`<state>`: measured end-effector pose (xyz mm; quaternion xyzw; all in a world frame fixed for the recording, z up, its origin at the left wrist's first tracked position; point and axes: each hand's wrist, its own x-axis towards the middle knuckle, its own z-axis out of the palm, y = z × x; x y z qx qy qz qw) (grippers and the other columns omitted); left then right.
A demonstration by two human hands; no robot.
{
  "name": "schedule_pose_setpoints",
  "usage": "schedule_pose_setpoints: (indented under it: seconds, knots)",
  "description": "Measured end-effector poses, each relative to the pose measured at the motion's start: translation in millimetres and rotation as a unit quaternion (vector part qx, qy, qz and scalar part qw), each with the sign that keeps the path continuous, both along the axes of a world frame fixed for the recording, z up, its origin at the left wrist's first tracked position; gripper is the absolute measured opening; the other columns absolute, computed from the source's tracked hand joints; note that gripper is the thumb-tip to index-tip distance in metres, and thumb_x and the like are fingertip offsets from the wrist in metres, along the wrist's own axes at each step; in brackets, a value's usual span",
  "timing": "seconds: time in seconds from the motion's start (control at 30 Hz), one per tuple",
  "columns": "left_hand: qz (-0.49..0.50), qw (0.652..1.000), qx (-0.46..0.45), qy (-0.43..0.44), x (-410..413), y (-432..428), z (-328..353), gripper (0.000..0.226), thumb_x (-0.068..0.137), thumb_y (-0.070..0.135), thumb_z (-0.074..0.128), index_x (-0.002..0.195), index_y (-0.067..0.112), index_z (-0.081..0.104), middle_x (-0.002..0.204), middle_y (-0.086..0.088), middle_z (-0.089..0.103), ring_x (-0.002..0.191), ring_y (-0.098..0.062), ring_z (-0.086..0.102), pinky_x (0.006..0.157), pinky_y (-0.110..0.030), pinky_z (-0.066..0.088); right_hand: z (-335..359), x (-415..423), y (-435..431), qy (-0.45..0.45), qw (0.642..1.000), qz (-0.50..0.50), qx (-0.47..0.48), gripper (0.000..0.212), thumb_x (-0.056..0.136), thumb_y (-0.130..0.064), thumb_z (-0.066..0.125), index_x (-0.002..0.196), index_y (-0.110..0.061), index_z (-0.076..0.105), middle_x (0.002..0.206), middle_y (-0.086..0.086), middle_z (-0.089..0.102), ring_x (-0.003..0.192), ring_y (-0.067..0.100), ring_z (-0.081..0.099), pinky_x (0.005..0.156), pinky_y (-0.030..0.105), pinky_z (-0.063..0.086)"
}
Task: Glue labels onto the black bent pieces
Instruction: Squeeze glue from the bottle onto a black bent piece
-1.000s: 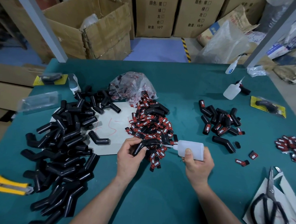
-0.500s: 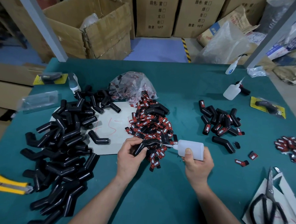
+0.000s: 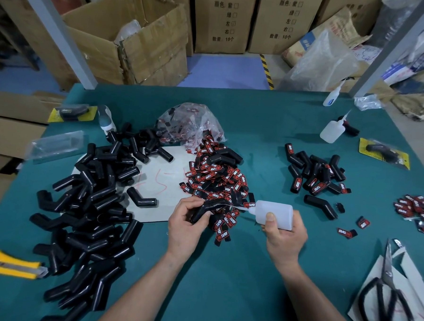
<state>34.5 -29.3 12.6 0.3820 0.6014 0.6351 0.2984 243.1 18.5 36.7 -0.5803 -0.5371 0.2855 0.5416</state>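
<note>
My left hand (image 3: 186,224) grips one black bent piece (image 3: 209,207) above the near edge of the red-and-black label heap (image 3: 216,179). My right hand (image 3: 284,234) holds a white glue bottle (image 3: 275,214) on its side, with the thin nozzle pointing left and touching the piece. A big pile of bare black bent pieces (image 3: 91,203) covers the left of the green table (image 3: 224,283). A smaller group of bent pieces bearing labels (image 3: 315,175) lies to the right.
A yellow utility knife (image 3: 11,264) lies at the left edge. Black scissors (image 3: 385,299) rest on white paper at the right. Two more glue bottles (image 3: 330,128) stand at the back right, loose labels (image 3: 414,210) at the far right, cardboard boxes behind the table.
</note>
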Motion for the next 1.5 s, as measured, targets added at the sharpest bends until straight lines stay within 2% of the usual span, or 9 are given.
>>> schedule_pose_setpoints:
  seconds: [0.13, 0.27, 0.47, 0.67, 0.9, 1.17, 1.33, 1.43, 1.5]
  knots:
    - [-0.004, 1.000, 0.002, 0.002, 0.6, 0.5, -0.1, 0.041, 0.078, 0.008, 0.078, 0.096, 0.044, 0.071, 0.108, 0.011, 0.071, 0.107, -0.017, 0.068, 0.096, -0.022, 0.051, -0.6, -2.8, 0.1, -0.001, 1.000, -0.004, 0.000, 0.025, 0.074, -0.050, 0.067, 0.074, -0.031, 0.051, 0.061, 0.017, 0.056, 0.051, 0.041, 0.059, 0.044, 0.054, 0.050]
    - [-0.001, 1.000, 0.010, -0.001, 0.8, 1.4, -0.5, 0.042, 0.077, 0.006, 0.078, 0.096, 0.043, 0.072, 0.107, 0.008, 0.070, 0.105, -0.017, 0.068, 0.095, -0.022, 0.051, -0.6, -3.3, -0.8, -0.013, 1.000, 0.000, 0.007, 0.024, 0.074, -0.051, 0.066, 0.074, -0.033, 0.049, 0.058, 0.012, 0.056, 0.050, 0.041, 0.059, 0.044, 0.045, 0.047]
    - [-0.002, 1.000, 0.008, 0.003, 1.3, 1.7, -1.7, 0.042, 0.077, 0.006, 0.078, 0.096, 0.043, 0.072, 0.107, 0.012, 0.071, 0.105, -0.014, 0.068, 0.093, -0.019, 0.050, -8.2, -3.3, 1.1, -0.002, 1.000, -0.005, -0.006, 0.026, 0.074, -0.052, 0.068, 0.075, -0.032, 0.052, 0.063, 0.019, 0.058, 0.053, 0.044, 0.059, 0.047, 0.056, 0.050]
    - [-0.001, 1.000, 0.009, -0.002, 1.4, 2.3, -2.9, 0.042, 0.077, 0.005, 0.078, 0.095, 0.042, 0.072, 0.107, 0.011, 0.071, 0.105, -0.013, 0.068, 0.092, -0.018, 0.051, -8.0, -1.5, 3.1, -0.010, 1.000, -0.008, 0.011, 0.015, 0.076, -0.057, 0.068, 0.080, -0.046, 0.058, 0.063, 0.017, 0.059, 0.053, 0.043, 0.060, 0.047, 0.056, 0.050]
    - [-0.001, 1.000, 0.012, -0.003, 0.7, 1.7, -3.3, 0.042, 0.077, 0.004, 0.078, 0.095, 0.041, 0.072, 0.107, 0.011, 0.071, 0.105, -0.014, 0.068, 0.092, -0.018, 0.051, -6.8, -2.0, 2.5, -0.012, 1.000, -0.007, 0.011, 0.015, 0.076, -0.057, 0.068, 0.080, -0.047, 0.057, 0.064, 0.017, 0.059, 0.053, 0.044, 0.060, 0.046, 0.055, 0.050]
    - [-0.003, 1.000, 0.008, -0.014, 1.5, 2.3, -3.2, 0.041, 0.076, 0.002, 0.078, 0.092, 0.040, 0.072, 0.107, 0.010, 0.071, 0.105, -0.015, 0.068, 0.092, -0.020, 0.051, -10.0, -5.1, 2.2, -0.001, 1.000, -0.003, -0.013, 0.027, 0.075, -0.051, 0.068, 0.075, -0.030, 0.052, 0.061, 0.017, 0.057, 0.052, 0.043, 0.059, 0.046, 0.055, 0.050]
    - [0.000, 1.000, 0.010, -0.018, 2.1, 3.3, -3.0, 0.041, 0.076, 0.003, 0.077, 0.092, 0.040, 0.072, 0.107, 0.008, 0.071, 0.105, -0.018, 0.068, 0.093, -0.022, 0.051, -13.8, -0.1, 5.6, 0.014, 0.999, -0.009, -0.031, 0.051, 0.075, -0.051, 0.067, 0.074, -0.002, 0.052, 0.061, 0.025, 0.056, 0.052, 0.047, 0.057, 0.047, 0.057, 0.049]
    - [0.000, 1.000, 0.009, -0.022, 1.3, 3.1, -4.4, 0.040, 0.076, 0.002, 0.077, 0.092, 0.039, 0.072, 0.107, 0.007, 0.071, 0.105, -0.018, 0.068, 0.093, -0.022, 0.051, -12.6, -1.4, 3.9, 0.005, 1.000, -0.007, -0.027, 0.048, 0.075, -0.050, 0.067, 0.074, -0.004, 0.053, 0.060, 0.023, 0.056, 0.051, 0.045, 0.057, 0.046, 0.056, 0.049]
    - [0.000, 1.000, 0.011, -0.024, 1.0, 2.3, -4.9, 0.040, 0.076, 0.002, 0.077, 0.092, 0.038, 0.072, 0.107, 0.005, 0.071, 0.106, -0.020, 0.068, 0.094, -0.024, 0.052, -10.9, -1.4, 3.3, -0.001, 1.000, -0.007, -0.020, 0.039, 0.075, -0.050, 0.067, 0.073, -0.013, 0.053, 0.059, 0.022, 0.057, 0.051, 0.044, 0.058, 0.046, 0.055, 0.049]
